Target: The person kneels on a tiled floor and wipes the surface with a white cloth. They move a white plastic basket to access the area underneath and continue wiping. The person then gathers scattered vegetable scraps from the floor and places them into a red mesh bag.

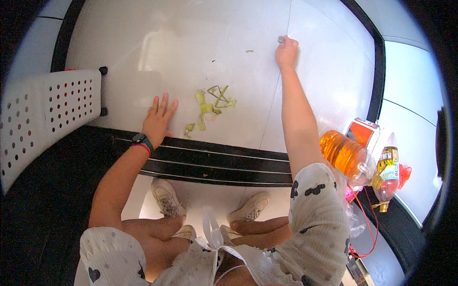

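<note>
My left hand (pixel 159 118) is spread flat on the pale tiled floor (pixel 222 21), palm down with fingers apart, just beyond a black threshold strip. It holds nothing. Farther out on the right, my right hand (pixel 287 53) is closed around a small crumpled greyish thing (pixel 281 39), too small to name. Green vegetable scraps (pixel 205 107), flat peels and thin curled strips, lie on the floor between my hands. A separate green bit (pixel 249 51) lies left of my right hand. Near it is a tiny dark speck (pixel 213 61).
A white perforated plastic stool or rack (pixel 71 100) lies at the left. Black threshold strips (pixel 214 162) run before my shoes (pixel 166 200). A large bottle of orange liquid (pixel 343 153), a labelled bottle (pixel 389 164) and a red-handled bag (pixel 357 221) crowd my right arm.
</note>
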Available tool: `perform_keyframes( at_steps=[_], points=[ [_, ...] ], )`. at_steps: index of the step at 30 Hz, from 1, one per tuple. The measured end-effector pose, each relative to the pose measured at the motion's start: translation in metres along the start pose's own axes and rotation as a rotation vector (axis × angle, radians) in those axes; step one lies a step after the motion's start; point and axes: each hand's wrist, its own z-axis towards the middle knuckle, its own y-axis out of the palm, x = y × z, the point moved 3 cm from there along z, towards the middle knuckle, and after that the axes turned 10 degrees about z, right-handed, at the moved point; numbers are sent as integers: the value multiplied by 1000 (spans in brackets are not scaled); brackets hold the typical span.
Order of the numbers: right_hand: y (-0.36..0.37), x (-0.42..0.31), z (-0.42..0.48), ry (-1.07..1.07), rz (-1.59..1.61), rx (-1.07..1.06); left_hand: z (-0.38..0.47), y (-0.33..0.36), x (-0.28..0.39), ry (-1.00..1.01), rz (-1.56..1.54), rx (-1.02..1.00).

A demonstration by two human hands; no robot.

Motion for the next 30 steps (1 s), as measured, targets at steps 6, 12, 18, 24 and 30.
perform_keyframes(
  at_steps=[6,12,18,24,30],
  points=[
    [5,-115,-120,-277,221,-397,-7,-6,-2,-6,-1,-26],
    [-23,-118,-165,28,775,-573,-8,-2,-4,7,0,45],
    [-18,-6,-4,44,189,-60,3,-1,1,30,3,64],
    [37,-152,-103,-175,444,-316,-9,3,-7,11,11,26],
    [10,-196,-177,-299,624,-844,-9,3,-7,-22,29,-32]
  ],
)
